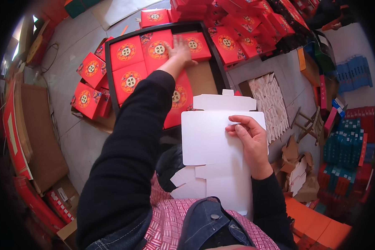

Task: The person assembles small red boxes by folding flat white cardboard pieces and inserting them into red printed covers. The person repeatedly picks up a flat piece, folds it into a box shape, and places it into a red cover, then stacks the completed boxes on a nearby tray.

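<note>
My left hand (181, 53) reaches out over the black tray (214, 58), fingers spread and open. It lies at the left edge of a red gift box (198, 45) in the tray's far right part, and its fingertips also come close to another red box (156, 49). Several such boxes with round gold-and-orange emblems fill the tray's left side. My right hand (254, 143), fingers loosely bent and apart, is over a white cardboard blank (208, 141) with fold-out flaps, which lies in front of my body. Nothing shows between those fingers. My left sleeve hides part of the tray.
A heap of red boxes (248, 35) stands at the far right, and more red boxes (87, 100) sit left of the tray. A carton of pale folded pieces (271, 106), a small wooden stool (308, 125) and torn brown cardboard (291, 154) are on the right.
</note>
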Demonstrator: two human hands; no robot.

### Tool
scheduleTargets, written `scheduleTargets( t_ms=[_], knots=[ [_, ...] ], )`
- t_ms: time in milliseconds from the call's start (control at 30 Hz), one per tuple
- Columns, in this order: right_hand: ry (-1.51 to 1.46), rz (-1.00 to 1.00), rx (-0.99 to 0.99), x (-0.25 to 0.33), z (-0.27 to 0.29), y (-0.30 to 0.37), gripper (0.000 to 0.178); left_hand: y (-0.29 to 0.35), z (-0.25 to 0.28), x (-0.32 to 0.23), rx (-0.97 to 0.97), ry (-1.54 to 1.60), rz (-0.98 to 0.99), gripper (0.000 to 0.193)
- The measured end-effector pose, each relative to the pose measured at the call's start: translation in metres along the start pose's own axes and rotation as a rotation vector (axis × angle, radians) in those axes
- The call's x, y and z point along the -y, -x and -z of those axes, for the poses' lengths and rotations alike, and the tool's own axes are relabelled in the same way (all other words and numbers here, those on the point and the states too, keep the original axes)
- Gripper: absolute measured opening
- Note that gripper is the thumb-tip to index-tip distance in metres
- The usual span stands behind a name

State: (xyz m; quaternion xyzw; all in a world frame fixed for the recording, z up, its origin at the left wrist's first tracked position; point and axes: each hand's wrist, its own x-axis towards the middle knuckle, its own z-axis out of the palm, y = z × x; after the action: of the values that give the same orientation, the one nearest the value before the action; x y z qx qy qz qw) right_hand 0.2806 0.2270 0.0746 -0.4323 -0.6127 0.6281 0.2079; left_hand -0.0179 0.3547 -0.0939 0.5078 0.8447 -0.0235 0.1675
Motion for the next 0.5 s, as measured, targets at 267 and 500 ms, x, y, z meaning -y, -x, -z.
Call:
scheduleTargets(
  t_ms=[267, 500],
  knots=[
    [-0.014, -0.046, -0.06, -0.004, 0.007, 0.001, 0.024, -0.037, -0.033, -0.007, -0.295, 0.042, 0.031, 0.074],
    [-0.055, -0.052, -0.05, -0.003, 0.01, 0.004, 0.024, -0.032, -0.036, -0.02, -0.184, -0.105, 0.124, 0.061]
  ],
)
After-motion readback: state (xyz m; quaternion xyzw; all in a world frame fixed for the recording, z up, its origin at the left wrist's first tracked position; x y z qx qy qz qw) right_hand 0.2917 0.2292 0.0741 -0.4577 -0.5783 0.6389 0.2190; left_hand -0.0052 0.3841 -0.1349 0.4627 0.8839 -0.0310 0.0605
